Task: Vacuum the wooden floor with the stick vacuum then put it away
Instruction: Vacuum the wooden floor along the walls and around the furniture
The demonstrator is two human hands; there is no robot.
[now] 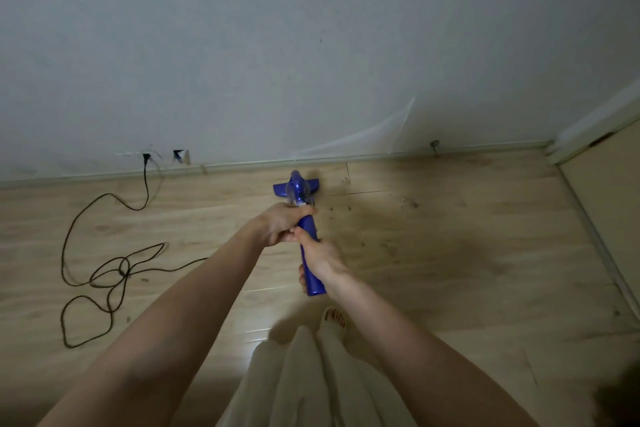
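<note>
A blue stick vacuum (309, 225) stands upright in front of me, its floor head (296, 188) on the wooden floor (450, 253) close to the skirting. My left hand (280, 224) grips the vacuum body just below the clear dust cup. My right hand (320, 258) grips the blue handle lower down, nearer to me. Dark crumbs of dirt (349, 210) lie on the boards to the right of the floor head.
A black power cord (104, 274) runs from a wall socket (146, 158) and lies in loose loops on the floor at my left. A white wall (311, 45) is straight ahead. A door and its frame (602, 184) stand at the right. My slippered foot (334, 317) is below the handle.
</note>
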